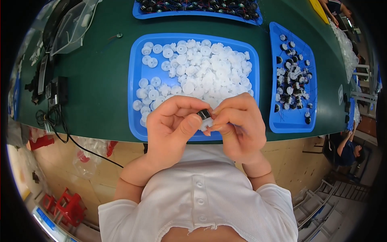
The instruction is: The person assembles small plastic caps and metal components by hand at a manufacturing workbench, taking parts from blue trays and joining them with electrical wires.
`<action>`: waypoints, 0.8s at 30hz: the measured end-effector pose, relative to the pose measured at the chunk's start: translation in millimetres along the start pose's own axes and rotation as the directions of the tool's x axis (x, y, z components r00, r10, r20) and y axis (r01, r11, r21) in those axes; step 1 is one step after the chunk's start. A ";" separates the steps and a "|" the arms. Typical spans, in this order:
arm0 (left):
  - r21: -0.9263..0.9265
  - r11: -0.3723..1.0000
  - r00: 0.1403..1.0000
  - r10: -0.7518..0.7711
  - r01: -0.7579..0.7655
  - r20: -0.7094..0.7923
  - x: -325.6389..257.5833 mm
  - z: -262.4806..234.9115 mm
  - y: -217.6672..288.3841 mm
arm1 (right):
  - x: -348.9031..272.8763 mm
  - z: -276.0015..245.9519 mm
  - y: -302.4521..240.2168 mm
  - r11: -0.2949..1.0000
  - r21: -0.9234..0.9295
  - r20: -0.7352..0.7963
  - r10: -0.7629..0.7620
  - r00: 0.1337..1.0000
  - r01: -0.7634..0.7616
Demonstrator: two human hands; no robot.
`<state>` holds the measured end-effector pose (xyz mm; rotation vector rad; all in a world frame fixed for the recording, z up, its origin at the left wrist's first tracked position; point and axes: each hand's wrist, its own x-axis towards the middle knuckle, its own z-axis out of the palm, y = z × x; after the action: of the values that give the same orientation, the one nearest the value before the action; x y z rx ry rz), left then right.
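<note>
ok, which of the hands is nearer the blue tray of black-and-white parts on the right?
Right. The right hand is just left of that blue tray, not touching it; the left hand is farther left, on the right hand's far side from it.

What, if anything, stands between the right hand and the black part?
Nothing visible: the right hand is close beside the black part, which the left hand holds; a white plastic piece shows just below it in view.

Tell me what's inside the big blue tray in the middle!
The blue tray holds lots of small white pieces, heaped toward the right. They hide what's beneath, and the left hand and right hand cover some of the front.
</note>
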<state>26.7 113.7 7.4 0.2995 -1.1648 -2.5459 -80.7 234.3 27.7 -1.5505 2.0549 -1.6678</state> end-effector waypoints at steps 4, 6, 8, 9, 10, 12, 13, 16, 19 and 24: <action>-0.074 0.997 1.000 0.017 -0.017 0.001 2.7 0.9 -1.8 | 2.3 -1.6 3.6 0.990 -0.091 0.027 -0.110 0.994 0.112; -0.032 0.996 0.995 0.088 -0.087 0.039 1.4 3.2 -0.9 | 3.3 1.5 -0.5 0.964 0.256 -0.075 0.098 0.992 -0.076; -0.016 0.997 0.994 0.081 -0.080 0.072 0.7 1.2 -0.9 | 3.0 1.5 3.4 0.961 0.261 -0.030 0.103 0.994 -0.092; 0.000 0.997 0.992 0.071 -0.071 0.104 0.7 0.3 -1.4 | 3.5 0.9 5.6 0.958 0.265 0.015 0.111 0.994 -0.111; 0.000 0.997 0.992 0.071 -0.071 0.104 0.6 -0.1 -2.2 | 4.3 -1.1 6.9 0.958 0.266 0.015 0.112 0.994 -0.112; -0.038 0.995 0.988 0.100 -0.096 0.121 0.7 -0.7 -3.6 | 5.3 -6.0 8.8 0.955 0.261 0.190 0.094 0.977 -0.142; -0.038 0.995 0.988 0.098 -0.094 0.122 1.0 -0.9 -2.5 | 4.4 -6.2 8.1 0.955 0.260 0.188 0.096 0.977 -0.144; -0.055 0.998 0.991 0.041 -0.034 0.126 1.2 -3.2 1.8 | 2.4 -6.1 5.8 0.866 0.417 0.242 0.186 0.952 -0.275; -0.043 0.998 0.984 0.050 -0.044 0.170 1.9 -5.9 1.9 | 3.5 -5.3 6.6 0.784 0.527 0.277 0.207 0.938 -0.329; 0.018 0.999 0.995 0.027 -0.029 0.097 0.3 -3.4 3.6 | 5.7 -2.7 5.5 0.687 0.580 0.291 0.328 0.899 -0.438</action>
<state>28.2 109.0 7.9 0.1642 -1.2198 -2.5515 -88.6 231.5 27.4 -0.9074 1.3651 -1.7236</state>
